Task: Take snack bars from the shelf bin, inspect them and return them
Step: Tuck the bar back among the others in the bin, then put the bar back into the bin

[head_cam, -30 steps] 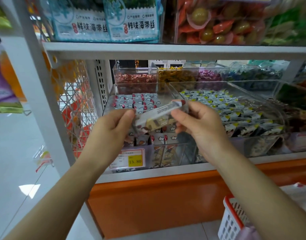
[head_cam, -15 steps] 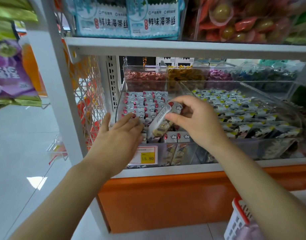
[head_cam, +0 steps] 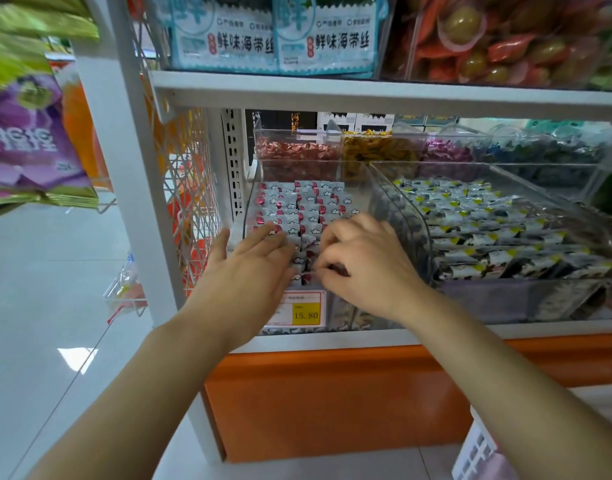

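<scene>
Several rows of snack bars (head_cam: pixel 308 202) fill the shelf bin (head_cam: pixel 249 202), standing on end in glossy white foil wrappers with red ends and cloud marks. The single bar that the right hand (head_cam: pixel 363 268) held above the bin half a second ago has been lowered into the front rows and can no longer be told apart from the stock. The right hand's fingers are curled, with the tips down among the bars; whether they still pinch one cannot be told. The left hand (head_cam: pixel 252 268), which hovered at the rim before, now lies flat on the left rows with its fingers straight and close together. The bin is clear rigid plastic with a curved side wall. A yellow price tag (head_cam: pixel 304 311) sits on its front. Just to the right, a second clear bin (head_cam: pixel 412 216) holds flat white, black and yellow packets (head_cam: pixel 488 230). Both bins rest on a white shelf above an orange base panel (head_cam: pixel 332 393).
</scene>
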Available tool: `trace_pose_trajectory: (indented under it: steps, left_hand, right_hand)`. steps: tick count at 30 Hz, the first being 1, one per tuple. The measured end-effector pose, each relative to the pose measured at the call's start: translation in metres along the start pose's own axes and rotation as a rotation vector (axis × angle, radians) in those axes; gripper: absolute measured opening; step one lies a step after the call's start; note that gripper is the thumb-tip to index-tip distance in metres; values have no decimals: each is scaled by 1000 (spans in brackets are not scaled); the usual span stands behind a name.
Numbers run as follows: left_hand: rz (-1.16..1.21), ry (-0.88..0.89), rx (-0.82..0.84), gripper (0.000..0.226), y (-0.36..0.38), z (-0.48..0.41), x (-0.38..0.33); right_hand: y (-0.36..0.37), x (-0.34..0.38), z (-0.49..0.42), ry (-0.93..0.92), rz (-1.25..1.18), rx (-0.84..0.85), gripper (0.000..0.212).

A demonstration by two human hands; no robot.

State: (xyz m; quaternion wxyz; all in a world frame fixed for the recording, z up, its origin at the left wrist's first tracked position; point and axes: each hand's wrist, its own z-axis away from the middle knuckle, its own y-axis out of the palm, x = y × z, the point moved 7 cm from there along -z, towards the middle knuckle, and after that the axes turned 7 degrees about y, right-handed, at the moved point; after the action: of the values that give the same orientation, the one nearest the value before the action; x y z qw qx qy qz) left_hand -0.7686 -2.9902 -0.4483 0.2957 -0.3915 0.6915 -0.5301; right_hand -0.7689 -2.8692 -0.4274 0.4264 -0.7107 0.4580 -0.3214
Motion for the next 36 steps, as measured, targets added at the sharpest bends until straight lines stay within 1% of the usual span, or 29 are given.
trace_pose_trajectory:
  steps: [2, 4, 5, 7, 9, 11, 13, 14, 15, 17, 19, 22, 24, 26, 28, 29, 31, 33, 34, 36]
  left_hand:
    - [10, 2, -4, 49, -1, 0, 0]
    - [20, 3, -7, 48, -2, 0, 1]
    - [26, 2, -9, 48, -2, 0, 2]
    - [33, 3, -18, 48, -3, -1, 1]
    - [42, 5, -30, 48, -3, -3, 0]
    - [65, 7, -42, 48, -3, -4, -1]
    - [81, 4, -52, 47, -3, -5, 0]
    - [87, 0, -58, 47, -3, -5, 1]
    - [94, -3, -66, 46, -4, -5, 2]
    - [120, -8, -94, 45, -6, -5, 3]
    - [150, -9, -151, 42, -12, -5, 3]
    - [203, -15, -287, 39, -25, -3, -1]
    - [236, -42, -363, 40, -32, -2, -3]
    - [220, -47, -419, 42, -40, 0, -7]
    - [231, -35, -440, 46, -44, 0, -12]
    - [292, -31, -433, 47, -43, -1, -14]
    - [491, -25, -407, 42, -39, -2, -17]
    - [670, -31, -402, 31, -37, -2, -19]
    - [757, -42, -396, 28, -36, -3, -20]
    - [925, -87, -375, 36, -33, -3, -20]
  right_hand:
    - [-7, -7, -6, 61, -141, -30, 20]
    - [-16, -21, -17, 183, -310, -101, 23]
    - [-18, -27, -22, 225, -327, -119, 23]
    - [-16, -30, -31, 239, -263, -84, 18]
    - [-10, -26, -34, 202, -178, -19, 10]
    - [-2, -19, -35, 160, -104, 28, 13]
    - [3, -14, -36, 136, -56, 22, 14]
    - [1, -15, -37, 137, -76, 3, 14]
    - [-2, -17, -37, 151, -144, -24, 14]
    - [-14, -25, -34, 209, -380, -99, 12]
    - [-29, -36, -27, 273, -570, -216, 9]
    - [-47, -50, -9, 355, -710, -381, 6]
    - [-54, -60, 4, 412, -788, -460, 7]
    - [-57, -68, 15, 469, -867, -512, 11]
    - [-55, -74, 23, 528, -992, -512, 15]
    - [-52, -76, 26, 557, -1089, -497, 17]
    - [-44, -77, 31, 616, -1269, -457, 17]
    - [-38, -77, 36, 676, -1386, -432, 18]
    - [-35, -78, 38, 705, -1445, -426, 18]
    - [-28, -77, 43, 758, -1561, -396, 18]
